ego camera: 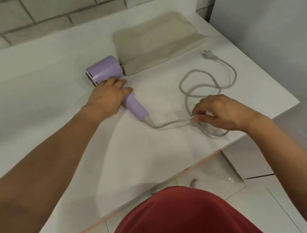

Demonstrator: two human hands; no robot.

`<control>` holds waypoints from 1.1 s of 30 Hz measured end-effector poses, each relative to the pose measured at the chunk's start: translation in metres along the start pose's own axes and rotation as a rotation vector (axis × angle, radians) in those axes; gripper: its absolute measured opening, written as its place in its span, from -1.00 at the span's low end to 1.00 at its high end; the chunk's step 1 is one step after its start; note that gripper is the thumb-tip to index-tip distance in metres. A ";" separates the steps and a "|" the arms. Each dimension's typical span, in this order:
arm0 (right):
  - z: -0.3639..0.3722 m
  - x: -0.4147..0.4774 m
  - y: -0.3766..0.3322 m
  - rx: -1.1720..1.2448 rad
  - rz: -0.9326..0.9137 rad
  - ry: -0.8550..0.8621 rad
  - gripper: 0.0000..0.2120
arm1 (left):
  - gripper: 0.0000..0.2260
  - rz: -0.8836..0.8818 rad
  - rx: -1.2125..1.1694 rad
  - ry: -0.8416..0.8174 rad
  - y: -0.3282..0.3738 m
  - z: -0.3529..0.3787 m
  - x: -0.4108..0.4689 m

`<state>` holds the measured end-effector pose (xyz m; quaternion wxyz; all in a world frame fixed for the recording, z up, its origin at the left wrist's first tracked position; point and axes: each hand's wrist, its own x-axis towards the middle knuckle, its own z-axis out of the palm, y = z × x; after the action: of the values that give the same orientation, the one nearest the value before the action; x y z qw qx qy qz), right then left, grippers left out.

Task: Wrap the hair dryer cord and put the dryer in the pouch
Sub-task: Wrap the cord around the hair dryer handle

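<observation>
**Dryer on table, cord loose, pouch unfilled**

The left hand (107,99) lies over the upper handle of the lilac hair dryer (106,71), fingers curled around it. The dryer rests on its side on the white table (40,85), its barrel just touching the beige pouch (158,41), which lies flat behind. The grey cord (195,88) trails from the handle in slack loops to the plug (207,54). The right hand (224,113) pinches the cord between fingertips.

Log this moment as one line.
left hand holds lilac plastic hair dryer | right hand pinches grey cord, unwrapped | beige fabric pouch lying flat
</observation>
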<state>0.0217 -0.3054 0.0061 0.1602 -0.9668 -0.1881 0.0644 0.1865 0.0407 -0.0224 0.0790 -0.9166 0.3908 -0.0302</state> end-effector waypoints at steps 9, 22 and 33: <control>-0.051 0.029 -0.050 0.185 -0.073 0.320 -0.83 | -0.60 0.214 0.171 0.069 0.002 -0.004 0.007; -0.097 0.075 -0.088 0.367 -0.110 0.142 -0.84 | -0.47 0.219 0.001 0.378 0.025 -0.087 -0.009; -0.106 0.076 -0.075 0.775 -0.088 0.229 -0.78 | -0.48 0.275 -0.002 0.475 0.027 -0.135 -0.025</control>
<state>0.0850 -0.2405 0.1265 0.5353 -0.8268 -0.1721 0.0156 0.1342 0.0234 0.1065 -0.0121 -0.8223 0.5191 -0.2329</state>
